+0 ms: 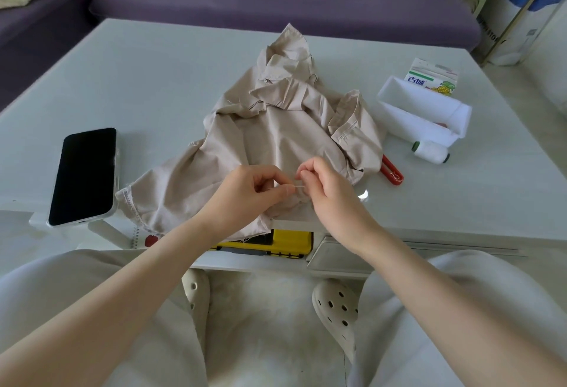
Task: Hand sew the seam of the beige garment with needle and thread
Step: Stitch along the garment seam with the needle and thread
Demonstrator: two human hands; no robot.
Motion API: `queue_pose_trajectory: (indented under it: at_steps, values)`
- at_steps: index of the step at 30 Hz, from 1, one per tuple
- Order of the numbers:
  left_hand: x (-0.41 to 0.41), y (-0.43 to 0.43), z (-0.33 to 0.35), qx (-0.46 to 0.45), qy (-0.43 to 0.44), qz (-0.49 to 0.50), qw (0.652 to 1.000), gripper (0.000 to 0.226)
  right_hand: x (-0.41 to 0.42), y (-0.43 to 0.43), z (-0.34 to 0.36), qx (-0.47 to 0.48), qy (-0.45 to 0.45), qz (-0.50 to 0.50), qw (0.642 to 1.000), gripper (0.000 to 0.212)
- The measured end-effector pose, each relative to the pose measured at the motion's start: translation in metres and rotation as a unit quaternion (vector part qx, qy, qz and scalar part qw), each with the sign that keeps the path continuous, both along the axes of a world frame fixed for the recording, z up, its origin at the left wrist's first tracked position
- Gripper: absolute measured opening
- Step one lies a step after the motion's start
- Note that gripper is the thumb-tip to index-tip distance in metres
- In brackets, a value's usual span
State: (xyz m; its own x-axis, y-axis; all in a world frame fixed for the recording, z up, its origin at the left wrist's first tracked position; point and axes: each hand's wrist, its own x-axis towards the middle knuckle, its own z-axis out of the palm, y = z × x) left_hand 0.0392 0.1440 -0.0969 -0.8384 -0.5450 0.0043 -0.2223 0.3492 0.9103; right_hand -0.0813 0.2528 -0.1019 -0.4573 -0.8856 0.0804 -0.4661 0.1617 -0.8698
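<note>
My left hand fingers pinch the crumpled beige cloth garment on the pale worktop. My right hand fingers pinch the thin silver needle just beside them.

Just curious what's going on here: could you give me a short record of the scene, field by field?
Activity: hand sewing at a table
Left hand: pinches the beige garment
Right hand: pinches the needle
Thread spool: lying right of the garment, by a white box
Phone: face up, left of the garment
</note>
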Motion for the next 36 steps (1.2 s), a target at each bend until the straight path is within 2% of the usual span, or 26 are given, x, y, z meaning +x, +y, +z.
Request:
queue_pose_trajectory:
  at_steps: [6, 9, 17, 21, 24, 26, 27, 29, 32, 34, 36]
  values:
    - [0.002, -0.003, -0.002, 0.042, 0.014, -0.005, 0.999, 0.010, -0.027, -0.005, -0.002, -0.023, -0.034, -0.139, 0.989, 0.015]
    - [0.005, -0.001, 0.003, 0.072, 0.034, -0.008, 0.997, 0.011, -0.039, -0.004, -0.004, -0.015, -0.021, -0.201, 0.979, 0.018]
    - [0.011, 0.005, 0.021, 0.134, 0.095, -0.035, 0.986, 0.021, -0.045, -0.004, -0.014, 0.023, 0.018, -0.251, 0.968, 0.021]
    - [0.015, 0.005, 0.024, 0.159, 0.123, -0.038, 0.979, 0.011, -0.044, -0.003, -0.014, 0.031, 0.020, -0.252, 0.967, 0.020]
    - [0.017, 0.003, 0.025, 0.171, 0.143, -0.016, 0.975, 0.023, -0.043, -0.002, -0.015, 0.048, -0.010, -0.250, 0.967, 0.024]
    - [0.015, 0.002, 0.025, 0.164, 0.147, 0.005, 0.976, 0.019, -0.041, -0.002, -0.016, 0.060, -0.020, -0.238, 0.969, 0.022]
    - [0.014, 0.001, 0.024, 0.152, 0.143, 0.020, 0.978, 0.024, -0.040, -0.001, -0.018, 0.062, -0.001, -0.226, 0.972, 0.018]
    - [0.012, -0.002, 0.021, 0.134, 0.129, 0.059, 0.981, 0.029, -0.037, 0.000, -0.024, 0.064, 0.096, -0.199, 0.973, 0.012]
    - [0.011, -0.008, 0.014, 0.094, 0.087, 0.132, 0.983, 0.016, -0.032, 0.002, -0.029, 0.001, 0.211, -0.177, 0.961, 0.008]
    - [0.011, -0.013, 0.008, 0.043, 0.052, 0.171, 0.983, 0.012, -0.028, 0.002, -0.025, -0.062, 0.217, -0.146, 0.963, 0.009]
    - [0.010, -0.017, 0.004, -0.013, 0.011, 0.193, 0.981, 0.012, -0.023, 0.004, -0.021, -0.083, 0.179, -0.096, 0.976, 0.012]
